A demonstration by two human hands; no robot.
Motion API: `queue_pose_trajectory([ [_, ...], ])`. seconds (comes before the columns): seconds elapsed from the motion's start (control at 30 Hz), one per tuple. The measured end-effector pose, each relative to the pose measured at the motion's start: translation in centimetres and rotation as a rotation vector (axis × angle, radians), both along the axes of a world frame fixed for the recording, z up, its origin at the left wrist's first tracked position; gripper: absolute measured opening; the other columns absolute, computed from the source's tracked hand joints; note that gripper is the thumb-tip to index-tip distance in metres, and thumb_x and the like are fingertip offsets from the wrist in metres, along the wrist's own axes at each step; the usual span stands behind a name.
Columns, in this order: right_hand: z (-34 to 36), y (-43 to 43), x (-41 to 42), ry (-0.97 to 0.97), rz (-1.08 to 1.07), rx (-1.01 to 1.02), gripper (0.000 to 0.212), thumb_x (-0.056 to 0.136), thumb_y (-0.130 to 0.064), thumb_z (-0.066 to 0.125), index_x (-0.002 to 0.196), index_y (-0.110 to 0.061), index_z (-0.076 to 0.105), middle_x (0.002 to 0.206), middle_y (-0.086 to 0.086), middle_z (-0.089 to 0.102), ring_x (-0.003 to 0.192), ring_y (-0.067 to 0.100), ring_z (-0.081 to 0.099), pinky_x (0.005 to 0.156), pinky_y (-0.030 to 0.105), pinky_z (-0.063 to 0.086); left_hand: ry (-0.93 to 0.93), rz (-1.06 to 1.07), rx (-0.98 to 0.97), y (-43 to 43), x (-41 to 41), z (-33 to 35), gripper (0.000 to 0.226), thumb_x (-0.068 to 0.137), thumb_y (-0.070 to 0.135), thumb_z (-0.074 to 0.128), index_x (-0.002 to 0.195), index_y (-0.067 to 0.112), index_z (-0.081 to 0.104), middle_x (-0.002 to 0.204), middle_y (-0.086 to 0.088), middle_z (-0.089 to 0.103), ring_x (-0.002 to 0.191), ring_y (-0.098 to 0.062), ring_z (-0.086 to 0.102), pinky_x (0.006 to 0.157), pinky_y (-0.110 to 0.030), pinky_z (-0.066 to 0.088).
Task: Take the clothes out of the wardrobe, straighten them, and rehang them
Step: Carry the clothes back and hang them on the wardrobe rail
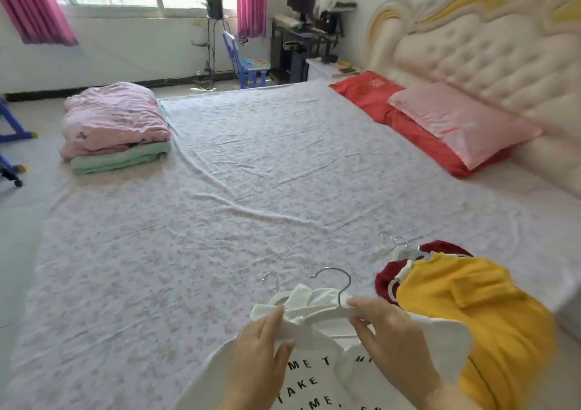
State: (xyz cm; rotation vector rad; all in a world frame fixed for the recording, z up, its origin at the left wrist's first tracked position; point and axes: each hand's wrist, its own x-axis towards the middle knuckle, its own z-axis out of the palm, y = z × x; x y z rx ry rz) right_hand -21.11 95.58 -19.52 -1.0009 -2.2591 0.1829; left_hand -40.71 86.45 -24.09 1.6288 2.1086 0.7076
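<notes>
Head view shows the white shirt (314, 375) with black lettering lying at the near edge of the bed (251, 189). The left hand (261, 350) grips its shoulder fabric, and the right hand (393, 340) pinches the hanger (333, 313) at the collar. Tugging the hanger against that grip could stretch the neckline, or its hook could snag the yellow garment (471, 299) heaped just beside it.
</notes>
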Motion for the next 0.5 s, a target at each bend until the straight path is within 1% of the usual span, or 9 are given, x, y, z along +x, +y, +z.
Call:
queue_pose_trajectory([
  [0.03, 1.4, -1.7, 0.9, 0.02, -0.037, 0.038, 0.043, 0.07, -0.011, 0.076, 0.1, -0.029, 0.052, 0.077, -0.009, 0.066, 0.057, 0.012, 0.06, 0.056, 0.024, 0.049, -0.003, -0.054, 0.09, -0.6, 0.4, 1.1, 0.059, 0.078, 0.03, 0.072, 0.132, 0.024, 0.048, 0.114, 0.005, 0.06, 0.103, -0.015, 0.057, 0.09, -0.031, 0.045],
  [0.07, 2.8, -3.4, 1.8, 0.025, -0.076, 0.071, 0.036, 0.074, -0.015, 0.071, 0.101, -0.029, 0.052, 0.077, -0.009, 0.065, 0.058, 0.012, 0.06, 0.055, 0.025, 0.049, 0.022, -0.104, 0.193, -1.3, 0.9, 2.2, 0.058, 0.069, 0.023, 0.081, 0.122, 0.02, 0.058, 0.101, 0.004, 0.066, 0.089, -0.016, 0.064, 0.076, -0.033, 0.052],
  [0.1, 4.3, -5.2, 2.8, 0.025, -0.118, 0.099, 0.031, 0.076, -0.018, 0.067, 0.102, -0.029, 0.053, 0.077, -0.01, 0.065, 0.06, 0.011, 0.06, 0.057, 0.024, 0.049, 0.047, -0.149, 0.278, -1.9, 1.6, 3.5, 0.055, 0.065, 0.021, 0.083, 0.115, 0.017, 0.063, 0.094, 0.004, 0.068, 0.08, -0.016, 0.066, 0.067, -0.032, 0.053],
  [0.13, 5.7, -6.9, 3.8, 0.028, -0.167, 0.122, 0.027, 0.079, -0.022, 0.065, 0.103, -0.029, 0.053, 0.079, -0.01, 0.065, 0.062, 0.009, 0.06, 0.06, 0.022, 0.048, 0.061, -0.197, 0.338, -2.5, 2.3, 4.9, 0.051, 0.065, 0.022, 0.081, 0.113, 0.016, 0.064, 0.093, 0.004, 0.069, 0.078, -0.015, 0.067, 0.064, -0.032, 0.054],
  [0.17, 7.0, -8.6, 4.8, 0.029, -0.22, 0.139, 0.025, 0.081, -0.024, 0.062, 0.104, -0.029, 0.054, 0.082, -0.009, 0.065, 0.065, 0.008, 0.06, 0.062, 0.02, 0.047, 0.065, -0.25, 0.377, -2.9, 3.1, 6.1, 0.047, 0.068, 0.023, 0.077, 0.112, 0.015, 0.065, 0.095, 0.004, 0.07, 0.08, -0.016, 0.068, 0.065, -0.034, 0.055],
  [0.23, 9.5, -12.0, 7.0, 0.013, -0.337, 0.188, 0.03, 0.079, -0.022, 0.065, 0.106, -0.028, 0.054, 0.085, -0.008, 0.066, 0.066, 0.008, 0.061, 0.063, 0.018, 0.045, 0.058, -0.335, 0.431, -3.9, 5.1, 8.7, 0.042, 0.071, 0.026, 0.068, 0.111, 0.014, 0.066, 0.096, 0.003, 0.07, 0.083, -0.017, 0.068, 0.07, -0.039, 0.055],
  [0.33, 12.7, -17.2, 10.7, -0.045, -0.531, 0.275, 0.04, 0.073, -0.019, 0.068, 0.108, -0.03, 0.052, 0.087, -0.008, 0.067, 0.062, 0.01, 0.062, 0.059, 0.018, 0.043, 0.023, -0.483, 0.515, -5.2, 8.9, 12.5, 0.036, 0.079, 0.028, 0.055, 0.109, 0.012, 0.067, 0.093, 0.003, 0.07, 0.082, -0.018, 0.068, 0.074, -0.037, 0.052],
  [0.4, 14.7, -20.9, 13.4, -0.054, -0.647, 0.319, 0.036, 0.075, -0.021, 0.067, 0.107, -0.031, 0.053, 0.09, -0.011, 0.065, 0.064, 0.007, 0.06, 0.057, 0.017, 0.043, -0.043, -0.589, 0.545, -6.3, 12.1, 14.8, 0.034, 0.081, 0.026, 0.055, 0.111, 0.013, 0.066, 0.097, 0.002, 0.07, 0.087, -0.019, 0.067, 0.077, -0.036, 0.049],
  [0.5, 17.1, -27.1, 17.3, -0.111, -0.826, 0.371, 0.024, 0.081, -0.029, 0.054, 0.105, -0.031, 0.053, 0.09, -0.01, 0.065, 0.079, 0.008, 0.055, 0.058, 0.015, 0.041, -0.105, -0.74, 0.559, -8.8, 17.6, 17.2, 0.035, 0.084, 0.028, 0.052, 0.114, 0.015, 0.065, 0.103, 0.004, 0.069, 0.094, -0.019, 0.065, 0.085, -0.027, 0.039],
])
